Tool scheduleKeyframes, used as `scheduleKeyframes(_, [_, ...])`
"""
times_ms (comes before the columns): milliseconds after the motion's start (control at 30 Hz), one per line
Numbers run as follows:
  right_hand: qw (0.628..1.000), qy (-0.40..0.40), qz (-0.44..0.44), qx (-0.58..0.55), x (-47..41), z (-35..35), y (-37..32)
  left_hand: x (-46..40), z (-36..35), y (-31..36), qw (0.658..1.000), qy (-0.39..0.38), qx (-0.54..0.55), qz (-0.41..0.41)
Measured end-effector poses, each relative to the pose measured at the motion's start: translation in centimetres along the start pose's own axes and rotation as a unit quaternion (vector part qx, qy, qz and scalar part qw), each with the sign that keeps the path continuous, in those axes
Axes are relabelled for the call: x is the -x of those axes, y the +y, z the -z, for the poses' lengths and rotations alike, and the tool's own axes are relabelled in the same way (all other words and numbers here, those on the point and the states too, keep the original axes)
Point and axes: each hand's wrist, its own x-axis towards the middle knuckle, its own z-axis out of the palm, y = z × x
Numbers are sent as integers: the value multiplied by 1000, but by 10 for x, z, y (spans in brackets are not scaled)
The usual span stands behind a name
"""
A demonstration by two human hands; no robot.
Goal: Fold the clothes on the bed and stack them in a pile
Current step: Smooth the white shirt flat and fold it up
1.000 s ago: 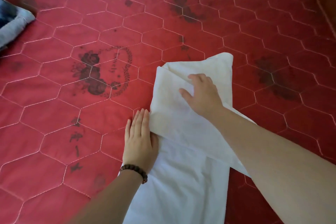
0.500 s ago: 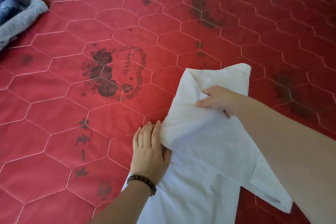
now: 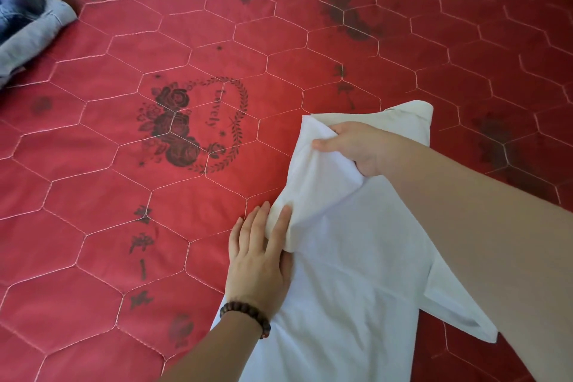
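A white garment (image 3: 350,282) lies on the red quilted bed (image 3: 217,40) in the lower right of the view, its lower part spread flat toward the camera and its upper part partly folded over. The right hand (image 3: 359,147) reaches in from the right and pinches a raised fold of the garment near its top left edge; its grip is clamped on the cloth, thumb on the near side, fingers curled behind. Below it, the left hand (image 3: 257,260) lies flat with straight fingers, its grip apart, pressing the garment's left edge against the bed; a bulge of cloth sits over its fingertips. A dark beaded bracelet (image 3: 246,315) circles the left wrist. A short sleeve (image 3: 459,310) of the garment sticks out to the right under the right forearm. Well apart, at the far left edge, lies folded blue-grey clothing (image 3: 28,31). A dark floral print (image 3: 192,124) marks the bed left of the hands.
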Motion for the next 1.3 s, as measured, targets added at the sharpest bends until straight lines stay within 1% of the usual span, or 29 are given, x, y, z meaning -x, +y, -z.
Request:
scheduleKeyframes(67, [994, 11, -46, 94, 0, 1, 5, 0, -1, 0, 1000, -1, 2, 4])
scheduleKeyframes(100, [990, 7, -64, 122, 2, 2, 6, -1, -1, -1, 1000, 0, 3, 6])
scheduleKeyframes(133, [988, -2, -66, 137, 5, 4, 7, -1, -1, -1, 1000, 1, 5, 8])
scheduleKeyframes(200, [981, 0, -31, 191, 12, 15, 10, -1, -2, -1, 1000, 2, 6, 11])
scheduleKeyframes(267, [971, 52, 19, 234, 23, 30, 18, -1, -2, -1, 1000, -1, 8, 15])
scheduleKeyframes(333, [964, 123, 69, 224, 38, 47, 34, -2, -1, -1, 1000, -6, 7, 18])
scheduleKeyframes(367, [955, 163, 88, 231, 46, 56, 45, -2, 0, -1, 1000, -7, 4, 18])
scheduleKeyframes(400, [941, 203, 90, 255, 56, 65, 58, -2, 1, 0, 1000, -9, 2, 19])
scheduleKeyframes(433, [926, 238, 76, 284, 67, 72, 74, -2, 2, 1, 1000, -11, -1, 20])
scheduleKeyframes(500, [906, 278, 13, 319, 91, 79, 109, -1, 3, 2, 1000, -15, -5, 24])
scheduleKeyframes(600, [890, 270, -110, 352, 122, 76, 164, -1, 4, 4, 999, -23, -8, 29])
scheduleKeyframes(667, [887, 273, -163, 336, 135, 70, 188, -1, 4, 5, 999, -22, -11, 31])
scheduleKeyframes(700, [886, 275, -169, 333, 139, 67, 196, -1, 5, 5, 999, -21, -10, 32])
scheduleKeyframes(733, [888, 272, -158, 335, 142, 65, 201, -1, 5, 6, 999, -21, -10, 33])
scheduleKeyframes(800, [908, 262, -100, 311, 146, 65, 205, 0, 5, 6, 999, -20, -13, 33])
scheduleKeyframes(867, [939, 255, -46, 227, 157, 72, 202, 0, 5, 6, 999, -22, -15, 33])
scheduleKeyframes(900, [949, 249, -36, 191, 166, 78, 198, 1, 5, 5, 999, -22, -15, 34])
scheduleKeyframes(967, [958, 231, -45, 160, 184, 88, 192, 1, 3, 5, 999, -22, -13, 38])
scheduleKeyframes(1033, [960, 210, -75, 168, 197, 93, 190, 1, 3, 6, 999, -32, -15, 40])
scheduleKeyframes(1100, [962, 208, -69, 163, 203, 90, 181, 0, 8, 9, 998, -55, -10, 38])
scheduleKeyframes(1167, [962, 232, -11, 144, 207, 80, 160, -1, 21, 14, 996, -75, 29, 39])
scheduleKeyframes(1233, [962, 237, 63, 119, 208, 60, 125, -3, 45, 22, 993, -71, 91, 13])
scheduleKeyframes(1267, [965, 224, 99, 96, 206, 45, 106, -4, 59, 29, 987, -66, 144, -10])
scheduleKeyframes(1300, [968, 205, 131, 66, 202, 28, 87, -6, 75, 38, 969, -89, 229, -19])
